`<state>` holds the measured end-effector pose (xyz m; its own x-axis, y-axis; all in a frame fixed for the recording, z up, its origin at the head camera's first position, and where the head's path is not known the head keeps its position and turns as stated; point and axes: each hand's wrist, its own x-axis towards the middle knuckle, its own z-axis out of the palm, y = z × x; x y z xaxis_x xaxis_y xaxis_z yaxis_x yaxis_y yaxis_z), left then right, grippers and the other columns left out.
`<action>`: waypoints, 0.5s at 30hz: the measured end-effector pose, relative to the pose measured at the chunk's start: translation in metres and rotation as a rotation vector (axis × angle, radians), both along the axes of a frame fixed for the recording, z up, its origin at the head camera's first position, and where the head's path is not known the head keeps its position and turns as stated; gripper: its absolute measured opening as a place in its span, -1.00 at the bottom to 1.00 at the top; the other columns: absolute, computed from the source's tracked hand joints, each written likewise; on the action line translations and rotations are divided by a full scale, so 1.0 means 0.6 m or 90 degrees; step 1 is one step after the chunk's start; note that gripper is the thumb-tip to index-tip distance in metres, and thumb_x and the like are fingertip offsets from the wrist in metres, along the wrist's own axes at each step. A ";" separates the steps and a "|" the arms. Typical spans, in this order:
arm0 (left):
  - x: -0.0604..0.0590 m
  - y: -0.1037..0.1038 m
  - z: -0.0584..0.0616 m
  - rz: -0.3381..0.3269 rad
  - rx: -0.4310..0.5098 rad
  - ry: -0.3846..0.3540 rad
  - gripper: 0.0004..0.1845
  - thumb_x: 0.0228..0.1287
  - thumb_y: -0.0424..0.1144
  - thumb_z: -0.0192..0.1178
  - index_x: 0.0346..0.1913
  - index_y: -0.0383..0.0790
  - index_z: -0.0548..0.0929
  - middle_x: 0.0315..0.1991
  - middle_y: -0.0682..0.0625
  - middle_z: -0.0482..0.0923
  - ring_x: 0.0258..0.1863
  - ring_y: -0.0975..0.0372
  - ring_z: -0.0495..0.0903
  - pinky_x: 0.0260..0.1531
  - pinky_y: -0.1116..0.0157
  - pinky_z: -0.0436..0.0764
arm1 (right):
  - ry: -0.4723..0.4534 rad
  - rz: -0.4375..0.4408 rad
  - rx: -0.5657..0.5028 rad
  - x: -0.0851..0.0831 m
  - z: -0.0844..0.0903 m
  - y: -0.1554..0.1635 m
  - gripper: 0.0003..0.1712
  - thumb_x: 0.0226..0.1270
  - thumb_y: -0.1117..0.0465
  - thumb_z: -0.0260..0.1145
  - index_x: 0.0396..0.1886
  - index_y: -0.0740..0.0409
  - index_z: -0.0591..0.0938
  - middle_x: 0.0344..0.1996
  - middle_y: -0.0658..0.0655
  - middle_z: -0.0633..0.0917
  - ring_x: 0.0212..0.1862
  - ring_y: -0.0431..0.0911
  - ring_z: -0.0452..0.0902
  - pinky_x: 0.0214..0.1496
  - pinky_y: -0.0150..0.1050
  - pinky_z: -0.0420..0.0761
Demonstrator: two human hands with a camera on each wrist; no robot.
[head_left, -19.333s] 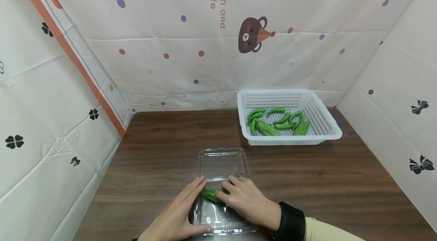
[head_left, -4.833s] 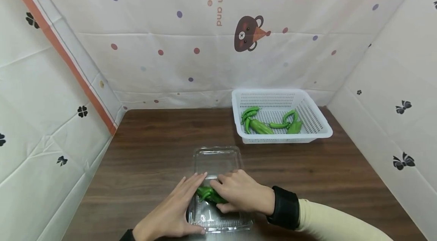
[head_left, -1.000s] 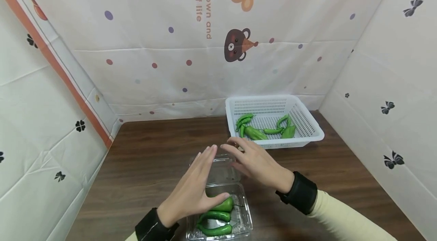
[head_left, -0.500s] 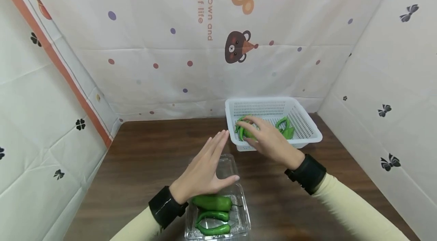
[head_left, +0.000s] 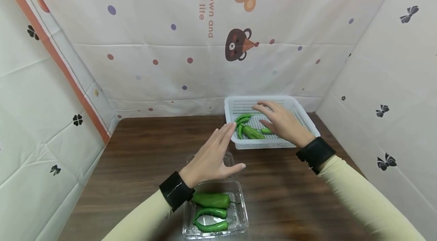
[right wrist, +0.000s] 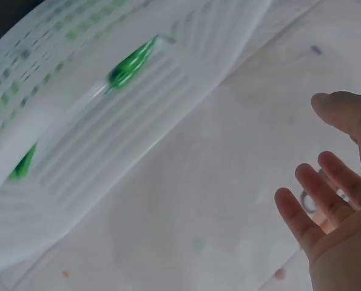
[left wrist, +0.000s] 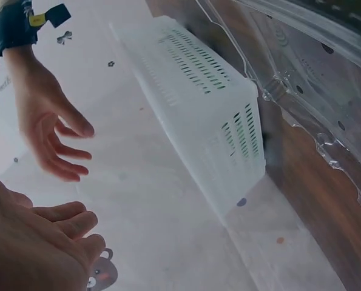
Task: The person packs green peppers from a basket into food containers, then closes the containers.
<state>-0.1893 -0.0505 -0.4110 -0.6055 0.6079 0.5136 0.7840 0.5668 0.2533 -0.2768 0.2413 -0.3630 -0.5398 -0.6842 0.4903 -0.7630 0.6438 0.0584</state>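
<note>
My right hand (head_left: 285, 123) hovers over the white perforated basket (head_left: 244, 145), fingers loosely spread and holding nothing. In the basket lie a large green pepper (head_left: 253, 132), slim green peppers (head_left: 245, 116) at the left and part of another slim one; the hand hides its right part. My left hand (head_left: 211, 157) is raised with straight fingers above the clear clamshell box (head_left: 243, 214) and touches nothing visible. A big green pepper (head_left: 211, 200) and two slim green ones (head_left: 211, 227) lie side by side in the box. Both hands appear apart in the left wrist view, the right hand (left wrist: 47, 127) above.
A brown wooden table (head_left: 146, 165) carries the box and basket. White printed cloth walls (head_left: 164, 74) close it in at the back and both sides. The clamshell's raised lid (head_left: 228, 161) is partly behind the left hand.
My right hand has moved from above the box to the right, over the basket. My left hand has lifted a little and shifted right, showing more of the box. The peppers look unchanged over the last second.
</note>
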 end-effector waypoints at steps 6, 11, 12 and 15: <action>-0.014 0.007 -0.003 0.009 -0.022 -0.015 0.19 0.26 0.33 0.29 0.65 -0.29 -0.09 0.62 -0.22 0.04 0.60 0.04 0.06 0.57 0.03 0.05 | -0.027 -0.016 0.031 -0.024 -0.003 0.025 -0.17 0.15 0.41 0.57 0.43 0.22 0.47 0.28 0.34 0.55 0.25 0.24 0.53 0.21 0.20 0.59; -0.025 0.015 -0.004 0.013 -0.037 -0.022 0.20 0.26 0.35 0.28 0.65 -0.30 -0.07 0.60 -0.25 0.09 0.58 0.03 0.12 0.55 0.00 0.10 | -0.027 -0.032 0.061 -0.041 -0.001 0.042 -0.18 0.13 0.43 0.58 0.41 0.26 0.48 0.27 0.34 0.57 0.21 0.25 0.57 0.18 0.19 0.61; -0.027 0.017 -0.004 0.012 -0.038 -0.022 0.20 0.26 0.35 0.27 0.65 -0.30 -0.07 0.59 -0.26 0.10 0.58 0.03 0.13 0.55 -0.01 0.11 | -0.031 -0.038 0.065 -0.043 0.000 0.045 -0.18 0.13 0.43 0.58 0.41 0.25 0.48 0.27 0.34 0.57 0.21 0.25 0.57 0.18 0.19 0.61; -0.033 0.022 -0.003 0.009 -0.036 -0.021 0.19 0.26 0.34 0.28 0.64 -0.33 -0.05 0.57 -0.29 0.13 0.57 0.00 0.15 0.53 -0.04 0.15 | -0.046 -0.058 0.077 -0.051 0.002 0.051 -0.18 0.14 0.42 0.57 0.42 0.23 0.48 0.28 0.33 0.57 0.22 0.25 0.56 0.20 0.20 0.60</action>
<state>-0.2089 -0.0372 -0.4127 -0.6309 0.6261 0.4583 0.7670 0.5924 0.2465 -0.3072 0.2719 -0.3618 -0.6330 -0.6825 0.3652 -0.7066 0.7022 0.0874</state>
